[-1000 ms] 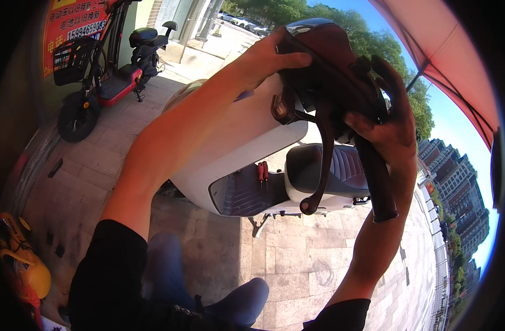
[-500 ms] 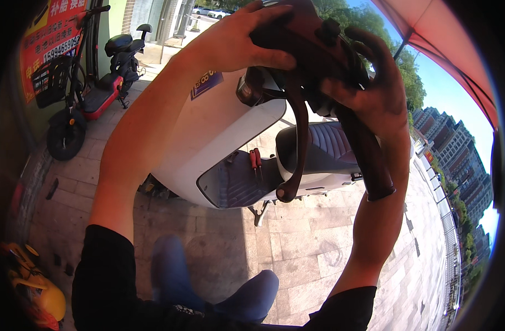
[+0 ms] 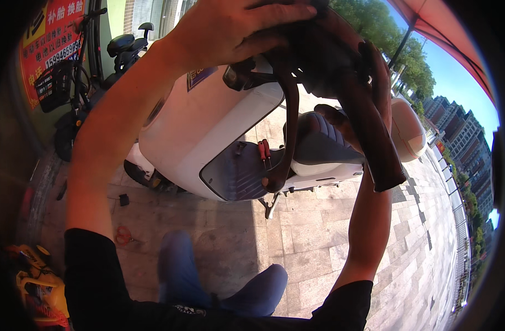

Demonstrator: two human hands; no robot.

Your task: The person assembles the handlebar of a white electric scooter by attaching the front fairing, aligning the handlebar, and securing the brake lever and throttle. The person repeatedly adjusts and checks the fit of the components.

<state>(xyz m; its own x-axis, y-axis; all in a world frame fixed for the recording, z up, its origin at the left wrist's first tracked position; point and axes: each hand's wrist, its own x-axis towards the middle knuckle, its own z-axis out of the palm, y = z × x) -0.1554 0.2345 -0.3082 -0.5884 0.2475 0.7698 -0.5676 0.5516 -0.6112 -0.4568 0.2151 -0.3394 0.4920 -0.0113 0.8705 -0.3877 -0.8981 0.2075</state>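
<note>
A white electric scooter [image 3: 208, 127] stands before me, its dark handlebar [image 3: 324, 60] raised close to my view. My left hand [image 3: 238, 33] is closed over the top of the handlebar's middle, fingers reaching across the dark housing. Round the far side of the bar, beside the black grip [image 3: 371, 140], curls my right hand [image 3: 380, 83]; the bar hides much of it. A brake lever [image 3: 288, 127] hangs down between my arms. Two red-handled screwdrivers [image 3: 264, 151] lie on the scooter's footboard [image 3: 230, 171]. Shadow makes the handlebar's details hard to read.
Red-handled scissors [image 3: 124, 235] lie on the paving by my left arm. A yellow object [image 3: 48, 289] sits at lower left. Another scooter with a basket [image 3: 55, 85] stands by the wall at left. The scooter's seat [image 3: 318, 135] and rear box [image 3: 408, 129] extend to the right.
My left hand has shifted left and up along the handlebar. My right hand has moved further behind the bar. The view has shifted slightly, bringing the scissors and rear box into sight.
</note>
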